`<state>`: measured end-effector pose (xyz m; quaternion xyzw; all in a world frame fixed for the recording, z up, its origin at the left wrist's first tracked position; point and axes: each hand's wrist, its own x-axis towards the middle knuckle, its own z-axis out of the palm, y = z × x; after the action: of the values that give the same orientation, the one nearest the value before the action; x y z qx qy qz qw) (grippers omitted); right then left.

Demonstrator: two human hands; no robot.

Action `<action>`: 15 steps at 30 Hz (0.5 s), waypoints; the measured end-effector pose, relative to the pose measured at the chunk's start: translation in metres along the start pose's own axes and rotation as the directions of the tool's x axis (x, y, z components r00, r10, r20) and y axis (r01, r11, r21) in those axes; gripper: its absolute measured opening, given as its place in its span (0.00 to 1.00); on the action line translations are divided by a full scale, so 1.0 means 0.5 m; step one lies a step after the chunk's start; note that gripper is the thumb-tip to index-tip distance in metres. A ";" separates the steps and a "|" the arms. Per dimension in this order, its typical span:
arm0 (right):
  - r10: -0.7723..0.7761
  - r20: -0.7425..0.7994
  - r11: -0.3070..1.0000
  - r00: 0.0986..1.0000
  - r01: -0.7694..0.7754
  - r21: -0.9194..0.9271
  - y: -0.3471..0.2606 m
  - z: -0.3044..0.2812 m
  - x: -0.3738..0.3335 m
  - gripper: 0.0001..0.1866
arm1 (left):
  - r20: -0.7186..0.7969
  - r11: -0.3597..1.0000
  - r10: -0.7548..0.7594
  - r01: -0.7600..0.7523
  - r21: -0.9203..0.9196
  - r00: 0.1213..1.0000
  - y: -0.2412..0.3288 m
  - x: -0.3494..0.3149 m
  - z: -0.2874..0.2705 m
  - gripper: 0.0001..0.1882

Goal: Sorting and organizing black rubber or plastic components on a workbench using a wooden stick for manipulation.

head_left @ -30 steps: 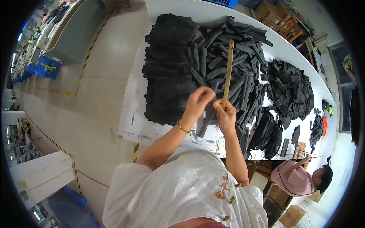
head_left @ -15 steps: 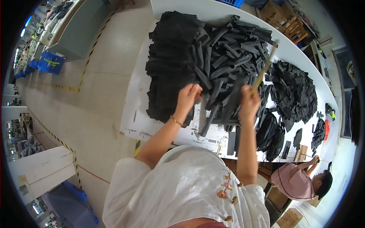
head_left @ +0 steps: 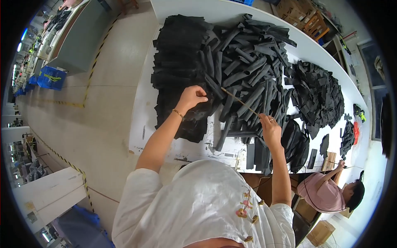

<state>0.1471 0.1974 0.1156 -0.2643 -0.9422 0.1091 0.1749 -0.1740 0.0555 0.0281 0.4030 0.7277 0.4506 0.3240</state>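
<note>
My right hand point(head_left: 271, 131) is closed round the end of a thin brownish stick point(head_left: 240, 100). The stick slants up and left over loose, rolled black strips point(head_left: 248, 70) heaped on the white table point(head_left: 138, 124). My left hand point(head_left: 192, 97) is just over the right side of a layered stack of flat black pieces point(head_left: 178, 62). Its fingers are bent with the thumb apart, and nothing shows between them. Whether its fingertips touch the pieces I cannot tell.
Right of the strips lies a heap of small black pieces point(head_left: 318, 95), with a black plastic bag point(head_left: 295, 142) nearer me. A person in pink point(head_left: 322, 190) works at the table's right end. A blue crate point(head_left: 51, 77) stands on the floor at far left.
The stick has swung from pointing up and right to pointing up and left over the strips. My left hand has moved slightly left and its thumb has parted from the fingers.
</note>
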 end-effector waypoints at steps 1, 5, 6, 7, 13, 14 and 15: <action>0.002 0.002 1.000 1.000 -0.002 0.005 0.001 -0.005 0.003 0.08 | 0.001 1.000 -0.004 0.004 0.004 1.000 0.008 -0.002 -0.007 0.09; -0.112 0.077 0.990 0.991 0.118 -0.076 -0.003 -0.019 0.014 0.10 | 0.081 0.998 -0.045 0.047 -0.033 0.996 0.039 -0.013 -0.026 0.09; -0.116 0.103 0.987 0.988 0.126 -0.096 -0.002 -0.021 0.017 0.10 | 0.090 0.998 -0.046 0.050 -0.035 0.995 0.042 -0.014 -0.028 0.10; -0.118 0.130 0.984 0.984 0.133 -0.116 -0.002 -0.022 0.017 0.09 | 0.089 0.998 -0.046 0.049 -0.035 0.995 0.042 -0.016 -0.028 0.10; -0.254 0.119 0.966 0.960 0.257 -0.007 -0.025 0.006 0.038 0.11 | 0.154 0.990 0.115 -0.102 -0.094 0.981 0.063 -0.030 -0.006 0.09; -0.236 0.138 0.971 0.962 0.231 0.057 -0.051 0.015 0.046 0.12 | 0.189 0.981 0.192 -0.186 -0.046 0.963 0.082 -0.037 0.011 0.08; -0.242 0.136 0.970 0.961 0.236 0.057 -0.078 0.032 0.050 0.12 | 0.226 0.963 0.263 -0.270 0.000 0.938 0.102 -0.045 0.028 0.08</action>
<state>0.1033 0.1764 0.1194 -0.1366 -0.9749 0.1244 0.1244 -0.1369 0.0548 0.0717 0.5510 0.6322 0.4308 0.3334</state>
